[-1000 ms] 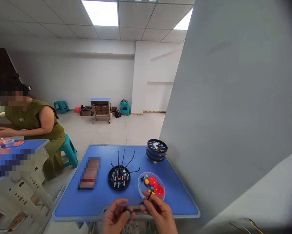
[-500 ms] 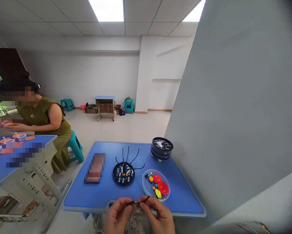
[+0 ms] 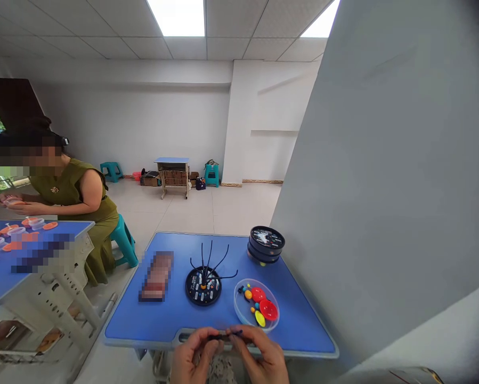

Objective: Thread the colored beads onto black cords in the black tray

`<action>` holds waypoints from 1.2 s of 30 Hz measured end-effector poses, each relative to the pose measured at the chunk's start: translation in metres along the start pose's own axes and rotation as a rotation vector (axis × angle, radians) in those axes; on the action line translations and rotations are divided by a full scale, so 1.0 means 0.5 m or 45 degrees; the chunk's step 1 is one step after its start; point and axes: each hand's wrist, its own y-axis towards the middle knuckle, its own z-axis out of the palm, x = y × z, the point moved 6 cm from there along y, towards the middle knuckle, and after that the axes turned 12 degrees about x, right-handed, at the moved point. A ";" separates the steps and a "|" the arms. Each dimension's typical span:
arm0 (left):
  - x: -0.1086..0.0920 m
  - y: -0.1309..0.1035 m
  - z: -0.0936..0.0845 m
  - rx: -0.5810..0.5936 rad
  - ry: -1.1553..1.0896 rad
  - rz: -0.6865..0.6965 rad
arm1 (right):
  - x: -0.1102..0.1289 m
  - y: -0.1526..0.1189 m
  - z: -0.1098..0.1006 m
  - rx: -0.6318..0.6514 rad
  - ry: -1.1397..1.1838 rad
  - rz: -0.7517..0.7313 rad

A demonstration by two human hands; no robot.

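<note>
A small, thin black rod [image 3: 224, 337] is pinched between both sets of fingertips near the front edge of the table. My left hand [image 3: 196, 356] grips its left end and my right hand [image 3: 262, 356] its right end; fingers partly hide it. Beyond them stands a round black base [image 3: 196, 294] with printed labels and several thin black curved arms [image 3: 219, 261] rising from its middle. Just past my right hand sits a clear round dish [image 3: 239, 318] with red half-shells [image 3: 268, 309], a yellow one [image 3: 260, 319] and small coloured balls.
Stacked black round bases [image 3: 265, 245] stand at the table's back right, close to a grey wall [image 3: 363, 186]. A blurred-out flat object [image 3: 156, 277] lies at the left of the blue table [image 3: 175, 320]. Another person [image 3: 79, 197] sits at a neighbouring table [image 3: 77, 228] holding something.
The black rod has turned slightly between my fingers; its right end, raised before, now lies flatter. My right hand has moved a little to the right. The things on the table stay put.
</note>
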 end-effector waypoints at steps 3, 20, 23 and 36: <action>-0.012 0.000 -0.002 0.057 0.145 0.056 | 0.003 0.003 0.002 0.061 -0.031 -0.016; 0.012 0.004 0.006 0.140 0.103 0.030 | 0.000 0.015 -0.002 0.180 -0.034 0.011; 0.010 0.003 0.003 0.130 0.207 0.034 | -0.011 0.009 0.002 0.182 -0.039 0.025; 0.035 0.000 0.012 0.230 0.125 0.003 | -0.014 -0.001 -0.002 0.215 -0.201 0.035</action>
